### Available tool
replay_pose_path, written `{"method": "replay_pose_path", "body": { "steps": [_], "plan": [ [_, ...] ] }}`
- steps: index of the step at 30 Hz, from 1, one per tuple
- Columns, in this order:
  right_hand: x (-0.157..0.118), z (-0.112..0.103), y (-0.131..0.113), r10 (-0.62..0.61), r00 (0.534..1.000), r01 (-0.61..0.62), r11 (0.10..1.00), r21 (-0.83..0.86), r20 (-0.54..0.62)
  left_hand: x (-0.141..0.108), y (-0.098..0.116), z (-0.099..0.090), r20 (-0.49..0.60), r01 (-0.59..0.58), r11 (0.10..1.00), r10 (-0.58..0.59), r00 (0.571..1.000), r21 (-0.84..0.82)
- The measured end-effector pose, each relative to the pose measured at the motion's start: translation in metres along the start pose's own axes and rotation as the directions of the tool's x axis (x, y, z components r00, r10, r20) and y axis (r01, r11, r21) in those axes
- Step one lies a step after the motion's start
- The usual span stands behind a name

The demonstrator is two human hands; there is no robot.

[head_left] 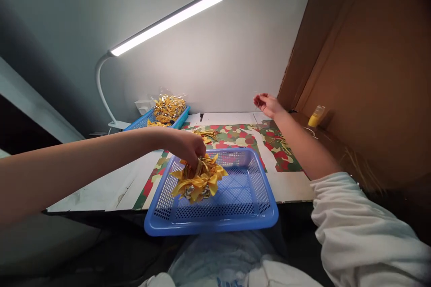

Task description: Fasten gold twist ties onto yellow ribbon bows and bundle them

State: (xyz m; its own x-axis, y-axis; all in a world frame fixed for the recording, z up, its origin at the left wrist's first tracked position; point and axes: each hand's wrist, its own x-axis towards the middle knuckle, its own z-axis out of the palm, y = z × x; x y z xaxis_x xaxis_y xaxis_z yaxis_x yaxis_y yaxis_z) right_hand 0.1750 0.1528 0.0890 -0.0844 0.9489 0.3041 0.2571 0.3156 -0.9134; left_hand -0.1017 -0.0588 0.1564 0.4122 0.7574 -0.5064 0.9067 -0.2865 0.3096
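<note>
My left hand [190,145] is closed round the cords of a bunch of yellow ribbon ornaments [198,184]. Silvery, shiny pieces show among the yellow ribbon ends. The bunch hangs within the left half of a blue plastic basket [210,226], whose right half shows its bare lattice bottom. Farther back and to the right, my right hand [267,104] is raised above the table's rear edge. Its fingers are curled together, and a faint, see-through edge shows beneath them, too thin to name.
A blue tray [183,119] with a clear bag of yellow ornaments [170,107] stands at back left beside a lit lamp [168,22]. Loose yellow cords [210,134] lie on the camouflage-patterned sheet [235,136]. Cardboard [363,76] walls the right side, near a yellow bottle [315,116].
</note>
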Motion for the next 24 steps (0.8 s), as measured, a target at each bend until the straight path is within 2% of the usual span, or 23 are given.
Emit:
{"method": "replay_pose_path", "body": {
  "steps": [1,2,4,5,7,9,11,13,15,17,21,24],
  "plan": [
    [-0.004,-0.001,-0.014,-0.046,0.999,0.041,0.959,0.280,0.013,0.001,0.002,0.001,0.022,0.018,0.999,-0.017,1.000,-0.030],
    [-0.012,-0.002,-0.029,-0.079,0.995,0.042,0.895,0.445,0.064,0.002,0.004,0.004,0.022,0.037,0.998,-0.036,0.999,-0.044],
    [-0.034,0.000,-0.058,-0.115,0.972,-0.016,0.841,0.541,0.206,0.004,0.007,0.010,-0.004,0.085,0.996,-0.085,0.996,-0.024],
    [-0.049,0.003,-0.071,-0.116,0.951,-0.056,0.849,0.525,0.287,0.005,0.008,0.014,-0.028,0.114,0.993,-0.114,0.993,0.001],
    [-0.083,0.012,-0.091,-0.121,0.876,-0.108,0.894,0.435,0.467,0.008,0.010,0.023,-0.096,0.175,0.984,-0.170,0.981,0.040],
    [-0.120,0.024,-0.101,-0.145,0.764,-0.107,0.932,0.346,0.629,0.010,0.011,0.032,-0.155,0.232,0.972,-0.224,0.962,0.039],
    [-0.158,0.036,-0.103,-0.160,0.671,-0.085,0.954,0.289,0.724,0.013,0.010,0.042,-0.173,0.276,0.961,-0.271,0.947,0.006],
    [-0.194,0.047,-0.100,-0.154,0.654,-0.015,0.976,0.216,0.741,0.016,0.007,0.051,-0.157,0.300,0.952,-0.307,0.939,-0.063],
    [-0.222,0.056,-0.094,-0.171,0.676,0.161,0.983,0.084,0.717,0.019,0.003,0.059,-0.118,0.299,0.941,-0.319,0.940,-0.159],
    [-0.239,0.063,-0.088,-0.195,0.654,0.352,0.934,-0.066,0.731,0.022,0.001,0.064,-0.079,0.278,0.924,-0.308,0.948,-0.261],
    [-0.241,0.069,-0.082,-0.188,0.599,0.564,0.789,-0.243,0.778,0.022,0.001,0.070,-0.033,0.283,0.857,-0.329,0.944,-0.430],
    [-0.237,0.069,-0.083,-0.341,0.590,0.702,0.665,-0.255,0.732,0.019,0.002,0.072,-0.031,0.273,0.806,-0.339,0.940,-0.525]
  ]
}}
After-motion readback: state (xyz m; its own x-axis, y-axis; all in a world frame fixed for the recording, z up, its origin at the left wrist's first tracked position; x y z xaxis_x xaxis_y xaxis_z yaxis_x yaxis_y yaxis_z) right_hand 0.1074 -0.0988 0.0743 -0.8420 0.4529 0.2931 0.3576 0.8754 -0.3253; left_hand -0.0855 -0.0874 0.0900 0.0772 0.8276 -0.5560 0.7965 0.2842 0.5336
